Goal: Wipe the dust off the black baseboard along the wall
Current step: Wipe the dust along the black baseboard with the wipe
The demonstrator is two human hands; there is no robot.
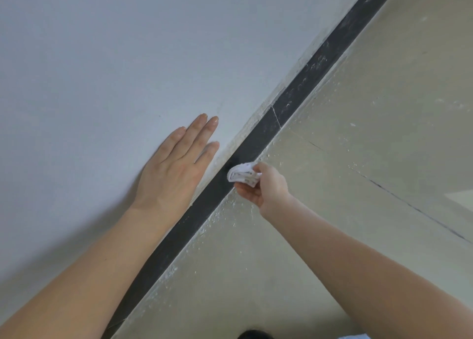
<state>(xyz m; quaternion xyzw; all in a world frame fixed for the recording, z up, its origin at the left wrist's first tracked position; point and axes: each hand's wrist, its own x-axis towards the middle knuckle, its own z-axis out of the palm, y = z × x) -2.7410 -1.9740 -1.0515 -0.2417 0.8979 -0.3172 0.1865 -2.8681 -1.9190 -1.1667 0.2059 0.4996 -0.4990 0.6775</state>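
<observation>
Head view: white cloth [240,173] is pinched by right hand [266,188] against black baseboard [257,139], dusty length stretched toward 1 o'clock; left hand [174,170] is spread flat on wall [128,57].

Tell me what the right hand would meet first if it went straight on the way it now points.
The black baseboard. The right hand points at it, and the white cloth that it pinches seems to touch the strip, though depth is unclear.

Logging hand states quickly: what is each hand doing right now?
Left hand: open, flat against the pale grey wall.
Right hand: grip closed on the folded white cloth, at the black baseboard.
</observation>
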